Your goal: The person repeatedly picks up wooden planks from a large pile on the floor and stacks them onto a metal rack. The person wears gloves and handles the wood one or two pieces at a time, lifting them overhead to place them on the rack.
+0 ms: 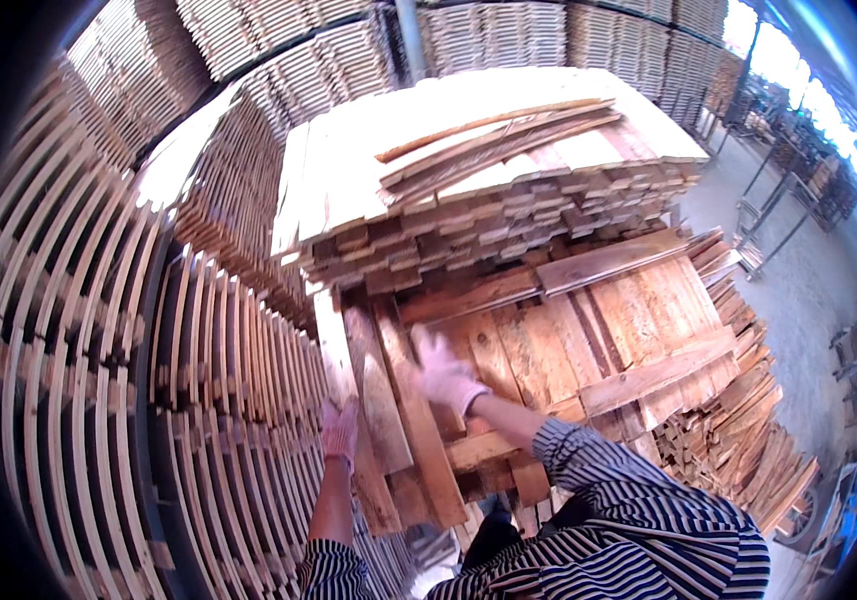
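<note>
Boards (538, 345), centre of frame.
Right hand (447, 377) over them, blurred, fingers apart; left hand (340, 432) at left edge, finger state: cannot tell.

We see a blue-grey upright post (410, 40) rising among tall slatted timber stacks (493, 38), which crowd in on both its left and right. Well to the right of the post, we look over a grey concrete-like floor (813, 300) where a metal frame (774, 208) stands. Also to its right, beyond the stacks, white light glares through bright openings (773, 62), washing out whatever lies outside them.
</note>
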Motion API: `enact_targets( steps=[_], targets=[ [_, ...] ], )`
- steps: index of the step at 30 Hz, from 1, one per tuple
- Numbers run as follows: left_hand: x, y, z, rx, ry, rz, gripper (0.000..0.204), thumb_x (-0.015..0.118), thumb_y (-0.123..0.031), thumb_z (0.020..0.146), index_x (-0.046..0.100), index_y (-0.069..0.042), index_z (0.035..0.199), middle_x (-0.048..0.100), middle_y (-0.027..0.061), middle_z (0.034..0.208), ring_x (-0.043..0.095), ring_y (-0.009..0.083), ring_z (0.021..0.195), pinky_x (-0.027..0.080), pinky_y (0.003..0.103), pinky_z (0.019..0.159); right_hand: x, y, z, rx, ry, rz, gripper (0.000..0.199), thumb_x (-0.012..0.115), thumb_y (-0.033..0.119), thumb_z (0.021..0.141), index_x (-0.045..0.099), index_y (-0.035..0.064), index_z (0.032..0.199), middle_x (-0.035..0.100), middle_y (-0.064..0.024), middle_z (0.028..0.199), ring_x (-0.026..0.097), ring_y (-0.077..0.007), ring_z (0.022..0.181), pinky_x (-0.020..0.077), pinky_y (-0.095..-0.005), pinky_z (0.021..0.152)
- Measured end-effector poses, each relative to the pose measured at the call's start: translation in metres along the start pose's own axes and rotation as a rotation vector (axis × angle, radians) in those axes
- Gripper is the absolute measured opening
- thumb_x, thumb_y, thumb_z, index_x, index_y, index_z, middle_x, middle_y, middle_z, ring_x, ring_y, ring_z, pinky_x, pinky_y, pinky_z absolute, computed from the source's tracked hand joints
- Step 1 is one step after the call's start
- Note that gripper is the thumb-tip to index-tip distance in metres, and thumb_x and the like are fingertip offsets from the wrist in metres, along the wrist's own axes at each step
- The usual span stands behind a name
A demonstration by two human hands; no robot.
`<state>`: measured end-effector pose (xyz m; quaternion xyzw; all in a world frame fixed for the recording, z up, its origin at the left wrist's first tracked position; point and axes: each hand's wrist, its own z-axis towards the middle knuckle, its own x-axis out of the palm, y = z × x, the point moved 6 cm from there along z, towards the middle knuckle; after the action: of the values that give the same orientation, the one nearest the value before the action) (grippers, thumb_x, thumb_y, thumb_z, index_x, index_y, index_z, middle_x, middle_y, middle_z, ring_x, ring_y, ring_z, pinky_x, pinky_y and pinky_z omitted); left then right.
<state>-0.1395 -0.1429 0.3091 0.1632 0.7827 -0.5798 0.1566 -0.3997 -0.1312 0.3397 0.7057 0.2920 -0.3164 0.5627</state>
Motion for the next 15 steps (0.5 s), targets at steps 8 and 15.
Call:
enact_targets(
  steps=[8, 15],
  targets=[
    [0.007, 0.049, 0.034, -0.026, 0.064, -0.045, 0.072, 0.064, -0.035, 0.102, 0.033, 0.001, 0.157, 0.050, 0.0198, 0.150, 0.054, 0.0266, 0.131, 0.047, 0.038, 0.105, -0.291, 0.031, -0.008, -0.256, -0.857, 0.219, 0.058, 0.067, 0.033, 0.093, 0.052, 0.0019, 0.140, 0.064, -0.0238, 0.124, 0.061, -0.0392, 0.117, 0.0506, -0.0467, 0.101],
    [0.047, -0.073, -0.034, 0.530, -0.135, 0.091, 0.053, 0.062, -0.017, 0.103, 0.047, -0.001, 0.151, 0.054, 0.0181, 0.146, 0.057, 0.0261, 0.127, 0.051, 0.039, 0.105, -0.067, -0.058, -0.166, -0.520, -0.292, 0.129, 0.063, 0.066, 0.038, 0.097, 0.045, 0.0090, 0.149, 0.053, -0.0168, 0.148, 0.065, -0.0324, 0.117, 0.0573, -0.0467, 0.094]
  ],
)
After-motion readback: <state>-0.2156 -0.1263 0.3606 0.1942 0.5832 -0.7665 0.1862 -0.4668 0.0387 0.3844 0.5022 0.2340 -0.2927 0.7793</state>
